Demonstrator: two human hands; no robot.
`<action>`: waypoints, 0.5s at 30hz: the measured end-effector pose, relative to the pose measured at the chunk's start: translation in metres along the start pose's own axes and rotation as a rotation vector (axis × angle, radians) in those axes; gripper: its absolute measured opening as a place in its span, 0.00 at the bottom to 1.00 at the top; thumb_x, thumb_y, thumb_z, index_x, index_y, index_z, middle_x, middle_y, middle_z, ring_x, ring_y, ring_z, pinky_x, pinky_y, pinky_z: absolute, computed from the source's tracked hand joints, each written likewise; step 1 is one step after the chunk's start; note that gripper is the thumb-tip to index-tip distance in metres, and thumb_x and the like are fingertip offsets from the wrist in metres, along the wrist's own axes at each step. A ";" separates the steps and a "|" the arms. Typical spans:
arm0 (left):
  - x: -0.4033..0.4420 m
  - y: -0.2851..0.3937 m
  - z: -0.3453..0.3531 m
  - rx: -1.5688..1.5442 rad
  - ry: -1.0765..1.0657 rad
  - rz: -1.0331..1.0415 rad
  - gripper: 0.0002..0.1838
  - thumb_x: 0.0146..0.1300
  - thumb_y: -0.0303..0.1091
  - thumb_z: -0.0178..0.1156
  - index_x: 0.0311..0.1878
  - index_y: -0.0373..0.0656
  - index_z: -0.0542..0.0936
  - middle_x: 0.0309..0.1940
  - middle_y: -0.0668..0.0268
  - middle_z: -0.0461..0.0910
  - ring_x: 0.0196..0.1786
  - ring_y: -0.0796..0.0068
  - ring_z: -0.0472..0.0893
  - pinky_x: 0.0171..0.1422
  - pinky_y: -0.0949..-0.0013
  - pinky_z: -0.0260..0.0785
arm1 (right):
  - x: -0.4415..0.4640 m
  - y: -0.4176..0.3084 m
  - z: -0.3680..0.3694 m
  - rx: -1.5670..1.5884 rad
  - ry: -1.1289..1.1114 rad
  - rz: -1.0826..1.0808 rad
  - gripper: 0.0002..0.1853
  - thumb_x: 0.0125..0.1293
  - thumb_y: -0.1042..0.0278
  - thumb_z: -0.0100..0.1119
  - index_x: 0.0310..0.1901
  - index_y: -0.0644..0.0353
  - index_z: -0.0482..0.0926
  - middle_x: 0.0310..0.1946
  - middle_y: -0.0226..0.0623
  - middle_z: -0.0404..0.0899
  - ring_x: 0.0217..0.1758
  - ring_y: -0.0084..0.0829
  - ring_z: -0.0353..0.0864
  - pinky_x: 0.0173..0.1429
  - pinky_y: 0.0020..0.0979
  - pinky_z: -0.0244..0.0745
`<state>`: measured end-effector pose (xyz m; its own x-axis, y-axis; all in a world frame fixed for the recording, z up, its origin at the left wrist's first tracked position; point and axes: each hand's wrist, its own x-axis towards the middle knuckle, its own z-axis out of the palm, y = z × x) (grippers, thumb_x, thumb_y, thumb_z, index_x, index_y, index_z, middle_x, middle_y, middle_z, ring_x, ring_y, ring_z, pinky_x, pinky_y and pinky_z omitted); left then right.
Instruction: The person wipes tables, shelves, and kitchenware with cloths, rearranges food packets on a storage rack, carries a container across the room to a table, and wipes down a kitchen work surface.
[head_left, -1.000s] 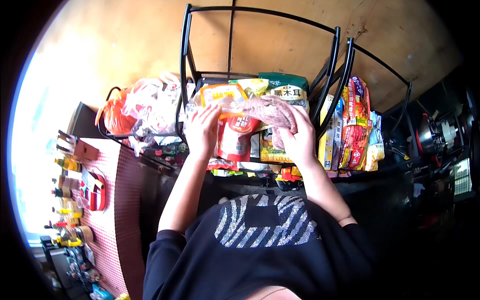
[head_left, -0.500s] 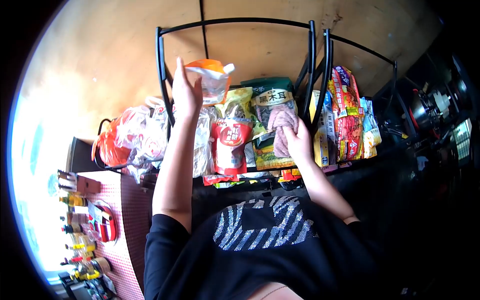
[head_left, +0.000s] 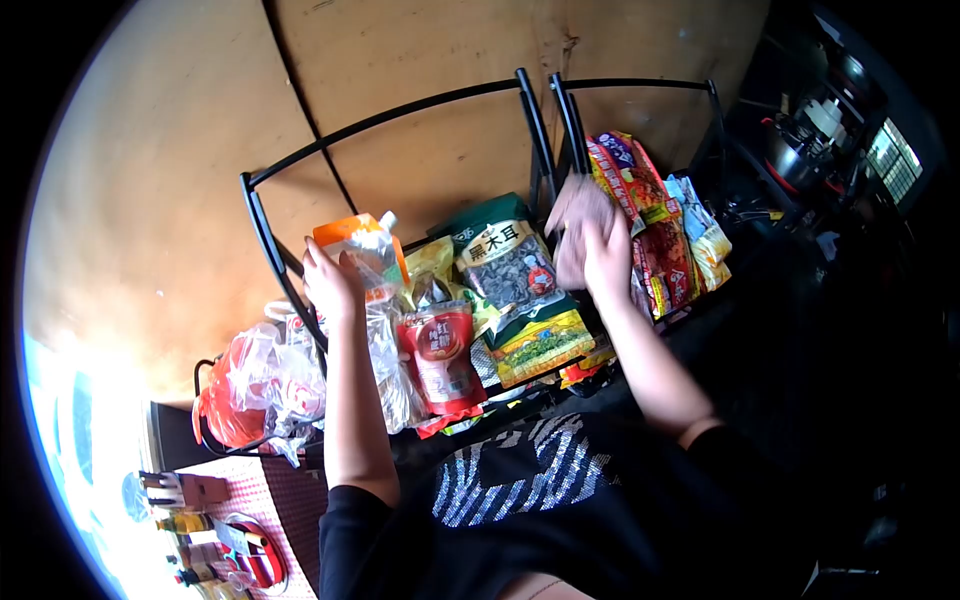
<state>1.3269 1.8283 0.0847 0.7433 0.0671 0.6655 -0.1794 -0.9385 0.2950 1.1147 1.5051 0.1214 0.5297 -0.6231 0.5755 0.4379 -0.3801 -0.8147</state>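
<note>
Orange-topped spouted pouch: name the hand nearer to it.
Left. The left hand is at the left edge of the pouch; the right hand, holding a mauve cloth, is farther right, past the green bag.

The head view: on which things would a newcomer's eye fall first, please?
Probably first on the large green bag near the middle of the picture, with the red pouch below it to the left. Next come the bright red packets farther right. The pinkish cloth, a little blurred, also stands out in the right hand, between the green bag and those packets.
</note>
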 end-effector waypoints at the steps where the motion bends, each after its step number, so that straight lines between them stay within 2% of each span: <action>1: -0.004 0.004 -0.005 -0.003 -0.025 -0.018 0.39 0.63 0.41 0.64 0.74 0.40 0.61 0.57 0.50 0.77 0.55 0.50 0.81 0.57 0.52 0.75 | 0.034 -0.015 0.007 0.067 0.034 -0.093 0.20 0.70 0.71 0.57 0.61 0.67 0.72 0.55 0.45 0.79 0.58 0.39 0.80 0.64 0.36 0.72; 3: -0.011 0.007 -0.012 -0.175 -0.179 -0.207 0.35 0.64 0.41 0.64 0.71 0.39 0.64 0.54 0.49 0.79 0.51 0.47 0.82 0.54 0.52 0.76 | 0.109 -0.004 0.028 -0.207 0.014 -0.465 0.24 0.66 0.72 0.60 0.64 0.65 0.71 0.61 0.49 0.74 0.61 0.45 0.76 0.65 0.39 0.71; 4: -0.014 -0.014 0.014 -0.198 -0.100 -0.104 0.28 0.65 0.40 0.63 0.64 0.38 0.68 0.50 0.48 0.81 0.48 0.45 0.84 0.52 0.52 0.77 | 0.141 0.001 0.040 -0.345 0.029 -0.616 0.27 0.64 0.72 0.61 0.65 0.64 0.70 0.64 0.51 0.71 0.62 0.48 0.75 0.66 0.41 0.71; 5: -0.013 -0.016 0.012 -0.273 -0.135 -0.161 0.22 0.66 0.37 0.63 0.58 0.37 0.71 0.44 0.48 0.82 0.44 0.47 0.84 0.49 0.53 0.77 | 0.159 0.003 0.060 -0.496 0.053 -0.687 0.30 0.61 0.72 0.62 0.66 0.63 0.70 0.67 0.52 0.68 0.63 0.51 0.74 0.65 0.43 0.70; 7: -0.008 -0.009 -0.011 -0.409 -0.094 -0.216 0.20 0.66 0.35 0.63 0.56 0.37 0.72 0.37 0.50 0.81 0.39 0.49 0.83 0.45 0.53 0.75 | 0.175 0.044 0.086 -0.883 -0.102 -0.635 0.35 0.59 0.70 0.61 0.70 0.57 0.66 0.72 0.47 0.62 0.63 0.48 0.73 0.64 0.48 0.71; 8: -0.003 -0.005 -0.023 -0.409 -0.041 -0.196 0.19 0.68 0.36 0.62 0.55 0.35 0.72 0.32 0.54 0.80 0.35 0.53 0.82 0.42 0.56 0.74 | 0.168 0.030 0.088 -0.840 -0.239 -0.402 0.38 0.61 0.68 0.58 0.74 0.52 0.60 0.76 0.40 0.58 0.63 0.47 0.74 0.63 0.51 0.70; 9: 0.002 -0.011 -0.022 -0.506 -0.009 -0.223 0.18 0.69 0.36 0.62 0.54 0.33 0.73 0.31 0.56 0.79 0.34 0.58 0.82 0.42 0.58 0.73 | 0.159 0.017 0.087 -0.873 -0.273 -0.244 0.36 0.63 0.71 0.55 0.74 0.53 0.60 0.76 0.39 0.59 0.61 0.49 0.76 0.61 0.47 0.74; 11: 0.017 -0.016 -0.026 -0.519 -0.096 -0.287 0.19 0.70 0.37 0.62 0.54 0.31 0.73 0.32 0.56 0.79 0.34 0.61 0.81 0.42 0.61 0.73 | 0.146 0.023 0.085 -0.945 -0.189 -0.307 0.37 0.63 0.71 0.56 0.75 0.52 0.59 0.76 0.39 0.60 0.60 0.48 0.77 0.56 0.46 0.75; 12: 0.023 -0.027 -0.012 -0.503 -0.075 -0.290 0.18 0.69 0.36 0.62 0.52 0.30 0.75 0.32 0.53 0.80 0.35 0.56 0.82 0.43 0.59 0.74 | 0.130 0.022 0.076 -0.992 -0.226 -0.273 0.38 0.63 0.72 0.56 0.75 0.52 0.58 0.75 0.41 0.60 0.59 0.49 0.78 0.57 0.45 0.74; 13: 0.024 -0.032 -0.003 -0.452 -0.066 -0.267 0.18 0.68 0.36 0.62 0.52 0.29 0.76 0.34 0.52 0.81 0.37 0.54 0.83 0.45 0.58 0.75 | 0.115 0.043 0.070 -0.983 -0.157 -0.393 0.38 0.63 0.72 0.55 0.76 0.53 0.56 0.75 0.43 0.60 0.58 0.51 0.78 0.60 0.46 0.72; 15: 0.026 -0.032 0.007 -0.352 -0.044 -0.217 0.18 0.68 0.35 0.62 0.52 0.28 0.77 0.37 0.49 0.83 0.40 0.50 0.84 0.47 0.57 0.76 | 0.077 0.060 0.055 -1.049 -0.236 -0.212 0.39 0.64 0.76 0.52 0.77 0.52 0.53 0.76 0.43 0.59 0.59 0.52 0.77 0.63 0.52 0.69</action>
<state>1.3567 1.8579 0.0874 0.8139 0.2289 0.5340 -0.2192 -0.7303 0.6471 1.2217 1.4723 0.1207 0.6912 -0.3721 0.6194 -0.2401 -0.9268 -0.2888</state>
